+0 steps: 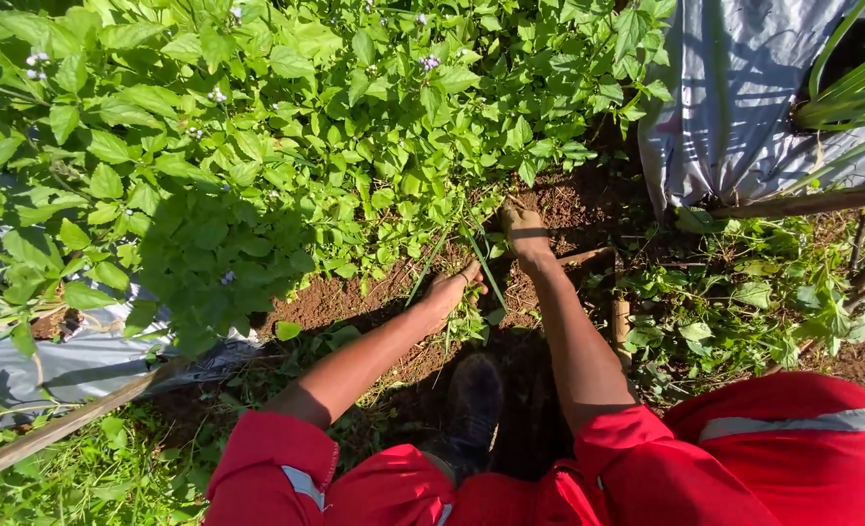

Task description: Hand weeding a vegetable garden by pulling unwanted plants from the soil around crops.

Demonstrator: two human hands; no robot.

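Sunlit garden ground fills the view, reddish-brown soil (354, 297) between beds of leafy growth. Nearest the camera are red sleeves with grey reflective bands, and a dark boot (473, 409) stands in shadow below and between the two forearms. The left hand (449, 289) is closed around a small tuft of pulled weeds (466, 319), whose leaves hang just beneath its fingers; long grass blades (481, 258) rise from the grip and cross toward the other hand. The right hand (524, 231), a little beyond and to the right of the left one, is pressed down at the soil where the green stems begin; its fingers are curled, though whether they grip a stem cannot be told. To the right of that hand lie cut weeds and a bamboo pole (802, 203). Beyond both hands spreads a dense patch of broad-leaved plants (257, 146) with tiny pale purple flowers. Silver plastic mulch sheeting (734, 107) covers the bed far to the right of the right hand, and another strip of it shows far left of the left hand.
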